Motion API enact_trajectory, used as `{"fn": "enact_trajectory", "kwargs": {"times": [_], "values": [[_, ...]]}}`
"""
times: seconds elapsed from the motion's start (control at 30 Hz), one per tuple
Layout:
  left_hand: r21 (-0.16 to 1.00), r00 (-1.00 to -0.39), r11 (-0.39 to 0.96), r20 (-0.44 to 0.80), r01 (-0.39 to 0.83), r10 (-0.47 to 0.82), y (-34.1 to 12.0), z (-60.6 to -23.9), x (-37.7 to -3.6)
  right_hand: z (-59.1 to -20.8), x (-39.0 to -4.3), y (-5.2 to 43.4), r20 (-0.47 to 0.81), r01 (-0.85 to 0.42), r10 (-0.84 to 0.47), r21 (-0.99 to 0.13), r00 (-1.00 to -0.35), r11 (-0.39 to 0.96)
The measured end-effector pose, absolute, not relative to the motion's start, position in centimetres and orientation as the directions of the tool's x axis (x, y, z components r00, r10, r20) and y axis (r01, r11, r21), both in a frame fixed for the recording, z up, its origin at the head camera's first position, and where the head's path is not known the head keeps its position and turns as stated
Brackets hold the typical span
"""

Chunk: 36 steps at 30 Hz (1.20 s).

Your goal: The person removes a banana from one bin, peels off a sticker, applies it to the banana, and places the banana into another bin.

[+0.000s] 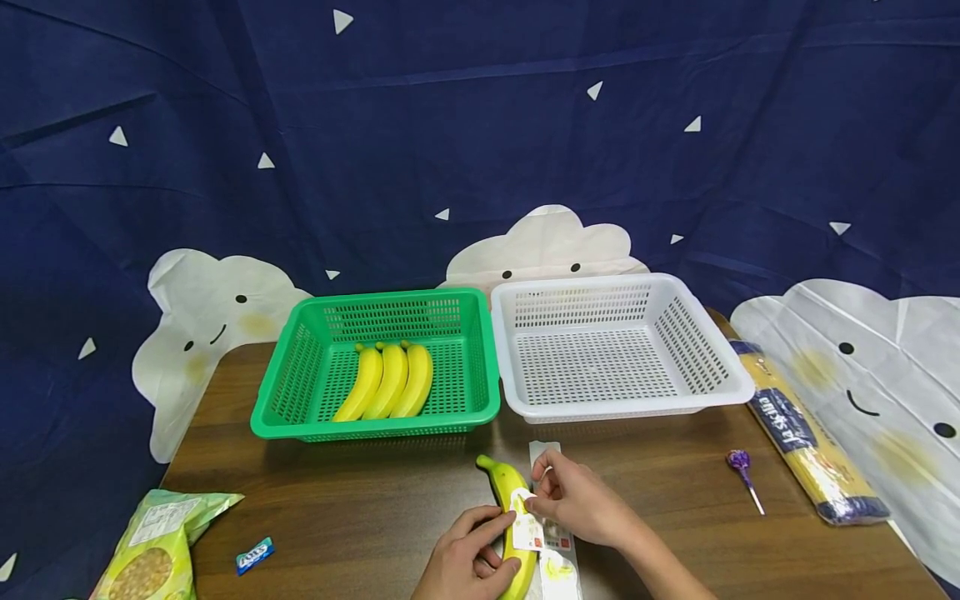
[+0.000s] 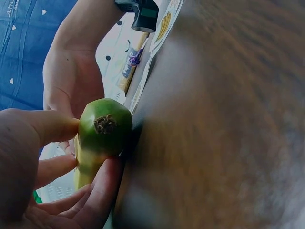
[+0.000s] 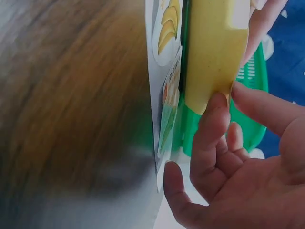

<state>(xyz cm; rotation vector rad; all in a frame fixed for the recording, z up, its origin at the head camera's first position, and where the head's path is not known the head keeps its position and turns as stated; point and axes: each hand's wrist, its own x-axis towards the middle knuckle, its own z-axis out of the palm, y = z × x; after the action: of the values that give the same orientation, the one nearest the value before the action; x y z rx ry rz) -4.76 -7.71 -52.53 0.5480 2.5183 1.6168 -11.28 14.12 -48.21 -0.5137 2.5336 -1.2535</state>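
Observation:
A yellow banana with a green tip lies lengthwise on the table. Its blunt green end faces the camera in the left wrist view. My left hand grips the near part, fingers on one side and thumb on the other. A white label with red print lies across the banana's upper side. At its upper edge, my right hand pinches the label between thumb and index finger. Beside the banana, partly under the label and right hand, lies a sheet of stickers with banana pictures.
A green basket with several bananas stands behind, next to a white basket. To the right lie a lollipop and a pasta pack. A blue wrapped candy and a yellow-green bag lie left.

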Motion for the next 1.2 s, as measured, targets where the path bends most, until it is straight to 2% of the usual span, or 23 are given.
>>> {"fn": "enact_trajectory", "kwargs": {"times": [0.27, 0.63, 0.97, 1.2], "values": [[0.893, -0.932, 0.384, 0.094, 0.235, 0.351, -7.7, -52.2, -4.8, -48.3, -11.4, 14.1, -0.130, -0.157, -0.424, -0.800, -0.896, 0.579], [0.885, -0.922, 0.398, 0.082, 0.242, 0.379, -7.9, -52.8, -5.0, -48.8, -11.9, 13.7, -0.115, -0.207, -0.434, -0.753, -0.894, 0.625], [0.893, -0.911, 0.373, 0.087, 0.251, 0.403, -7.9, -52.9, -5.0, -48.6, -11.7, 14.6, -0.129, -0.246, -0.561, -0.802, -0.817, 0.544], [0.897, -0.906, 0.367, 0.079, 0.246, 0.415, -8.0, -52.8, -5.1, -48.5, -11.6, 14.8, -0.161, -0.211, -0.629, -0.855, -0.760, 0.474]]}}
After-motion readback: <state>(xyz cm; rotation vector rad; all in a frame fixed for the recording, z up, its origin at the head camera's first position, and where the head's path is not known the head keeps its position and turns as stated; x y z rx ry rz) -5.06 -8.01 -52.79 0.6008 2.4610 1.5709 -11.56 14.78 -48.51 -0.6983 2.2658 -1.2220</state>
